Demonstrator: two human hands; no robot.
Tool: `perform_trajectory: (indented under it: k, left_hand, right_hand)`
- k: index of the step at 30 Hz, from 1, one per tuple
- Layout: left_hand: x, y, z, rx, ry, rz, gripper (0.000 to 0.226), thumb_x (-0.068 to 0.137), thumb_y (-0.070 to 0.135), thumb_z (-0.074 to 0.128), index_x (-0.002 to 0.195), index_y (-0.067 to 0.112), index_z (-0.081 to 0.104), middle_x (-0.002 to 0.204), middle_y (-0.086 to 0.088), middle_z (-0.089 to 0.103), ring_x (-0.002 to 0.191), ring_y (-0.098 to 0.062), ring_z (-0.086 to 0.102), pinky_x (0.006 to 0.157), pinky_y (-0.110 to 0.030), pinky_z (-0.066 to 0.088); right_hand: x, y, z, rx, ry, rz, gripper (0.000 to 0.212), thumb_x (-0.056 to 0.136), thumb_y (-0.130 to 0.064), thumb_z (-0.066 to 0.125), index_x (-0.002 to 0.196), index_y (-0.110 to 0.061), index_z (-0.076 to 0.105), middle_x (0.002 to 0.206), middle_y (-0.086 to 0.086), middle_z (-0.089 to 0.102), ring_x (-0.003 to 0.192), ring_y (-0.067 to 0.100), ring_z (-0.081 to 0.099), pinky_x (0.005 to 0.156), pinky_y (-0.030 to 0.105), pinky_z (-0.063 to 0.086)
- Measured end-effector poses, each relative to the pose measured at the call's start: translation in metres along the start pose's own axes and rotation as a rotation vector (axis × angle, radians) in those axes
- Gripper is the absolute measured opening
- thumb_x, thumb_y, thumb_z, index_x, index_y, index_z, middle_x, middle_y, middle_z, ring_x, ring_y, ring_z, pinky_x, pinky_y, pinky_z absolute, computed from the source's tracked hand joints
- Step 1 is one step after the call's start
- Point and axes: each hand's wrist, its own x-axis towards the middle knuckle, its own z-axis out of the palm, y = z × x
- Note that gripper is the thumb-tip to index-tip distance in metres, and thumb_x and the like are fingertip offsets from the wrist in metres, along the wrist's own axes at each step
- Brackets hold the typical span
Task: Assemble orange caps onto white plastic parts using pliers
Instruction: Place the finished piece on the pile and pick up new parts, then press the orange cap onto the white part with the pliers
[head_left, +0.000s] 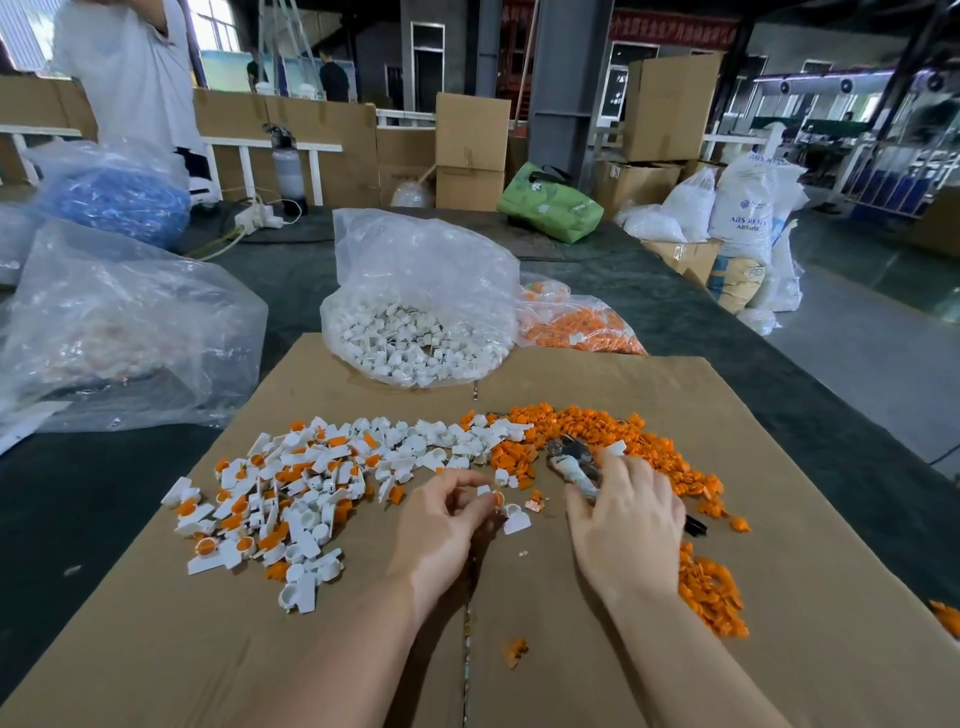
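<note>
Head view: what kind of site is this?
Probably a plastics factory or warehouse floor: stacked cardboard boxes, white resin sacks marked ABS, and clear bulk bags of white plastic parts and orange caps on a hand-assembly table.

Left hand (447, 506) fingers pinched; right hand (626, 512) palm-down, apparently gripping.

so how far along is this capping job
Done: a pile of capped white parts on the cardboard's left. In hand: the left hand pinches a small white piece, the right hand grips the pliers. Left: loose orange caps, plus a bag of white parts.
</note>
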Motion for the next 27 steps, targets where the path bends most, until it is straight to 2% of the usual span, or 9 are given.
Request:
perform_trajectory:
  k: [3, 6, 10, 14, 16, 18, 20, 22, 27]
  left_hand:
    - [0.000, 0.001, 0.000, 0.000, 0.002, 0.002, 0.014, 0.089, 0.010, 0.063, 0.088, 0.023, 0.065, 0.068, -0.007, 0.056, 0.060, -0.003, 0.058, 0.055, -0.005, 0.043]
    - [0.000, 0.002, 0.000, -0.021, 0.009, -0.008, 0.013, 0.089, 0.008, 0.062, 0.089, 0.021, 0.066, 0.066, -0.006, 0.058, 0.055, 0.001, 0.058, 0.054, -0.004, 0.042]
    - [0.002, 0.001, 0.001, -0.053, 0.024, -0.036, 0.012, 0.089, 0.008, 0.062, 0.090, 0.019, 0.066, 0.067, -0.007, 0.060, 0.056, 0.000, 0.060, 0.054, -0.005, 0.043]
    - [0.005, 0.004, 0.002, -0.127, 0.048, -0.101, 0.010, 0.089, 0.007, 0.062, 0.094, 0.014, 0.066, 0.070, -0.007, 0.064, 0.056, -0.002, 0.061, 0.054, -0.010, 0.047]
    - [0.009, 0.007, 0.000, -0.221, 0.079, -0.154, 0.010, 0.088, 0.006, 0.063, 0.096, 0.012, 0.064, 0.070, -0.006, 0.066, 0.054, -0.004, 0.062, 0.053, -0.013, 0.048]
    - [0.013, 0.011, -0.003, -0.300, 0.085, -0.185, 0.012, 0.088, 0.006, 0.063, 0.099, 0.011, 0.063, 0.070, -0.007, 0.065, 0.055, -0.008, 0.060, 0.053, -0.016, 0.049]
    - [0.015, 0.015, -0.005, -0.345, 0.093, -0.191, 0.013, 0.088, 0.006, 0.063, 0.101, 0.009, 0.063, 0.070, -0.008, 0.065, 0.056, -0.010, 0.058, 0.055, -0.019, 0.049]
    - [0.017, 0.020, -0.005, -0.375, 0.104, -0.199, 0.013, 0.089, 0.006, 0.062, 0.101, 0.008, 0.062, 0.065, -0.006, 0.065, 0.054, -0.011, 0.057, 0.052, -0.021, 0.050]
    - [0.023, 0.026, -0.011, -0.415, 0.156, -0.235, 0.011, 0.089, 0.000, 0.058, 0.100, 0.002, 0.061, 0.060, -0.010, 0.060, 0.044, -0.010, 0.053, 0.042, -0.018, 0.046]
  right_hand:
    - [0.013, 0.012, -0.006, -0.213, -0.263, 0.163, 0.070, 0.088, -0.062, 0.038, 0.144, -0.019, 0.028, 0.141, 0.003, 0.040, 0.132, 0.025, 0.032, 0.111, 0.048, 0.016]
    - [0.021, 0.017, -0.008, -0.222, -0.416, 0.191, 0.065, 0.088, -0.056, 0.039, 0.141, -0.020, 0.031, 0.142, 0.004, 0.037, 0.133, 0.027, 0.029, 0.111, 0.055, 0.009]
    - [0.023, 0.014, -0.011, -0.266, -0.400, 0.143, 0.052, 0.089, -0.051, 0.040, 0.128, -0.018, 0.045, 0.133, 0.007, 0.042, 0.126, 0.027, 0.035, 0.110, 0.051, 0.020]
    - [0.024, 0.006, -0.019, -0.215, -0.360, 0.098, 0.052, 0.091, -0.048, 0.042, 0.128, -0.011, 0.042, 0.130, 0.010, 0.045, 0.121, 0.029, 0.039, 0.098, 0.039, 0.035]
    - [0.023, -0.001, -0.024, -0.140, -0.361, 0.073, 0.052, 0.092, -0.045, 0.043, 0.130, -0.009, 0.039, 0.127, 0.010, 0.047, 0.120, 0.030, 0.042, 0.096, 0.039, 0.038]
    - [0.022, -0.008, -0.030, -0.019, -0.377, 0.005, 0.037, 0.093, -0.041, 0.043, 0.113, -0.010, 0.046, 0.110, 0.007, 0.054, 0.110, 0.029, 0.050, 0.085, 0.036, 0.042]
    - [0.021, -0.016, -0.036, 0.186, -0.497, -0.010, 0.026, 0.091, -0.037, 0.044, 0.085, -0.011, 0.048, 0.083, 0.005, 0.055, 0.084, 0.026, 0.056, 0.068, 0.033, 0.040]
    - [0.020, -0.023, -0.040, 0.419, -0.667, 0.049, 0.025, 0.087, -0.033, 0.048, 0.074, -0.012, 0.047, 0.067, 0.006, 0.050, 0.063, 0.023, 0.048, 0.061, 0.032, 0.034]
    - [0.018, -0.031, -0.048, 0.675, -0.903, 0.192, 0.019, 0.082, -0.027, 0.052, 0.074, -0.010, 0.054, 0.068, 0.010, 0.055, 0.064, 0.024, 0.051, 0.062, 0.034, 0.039]
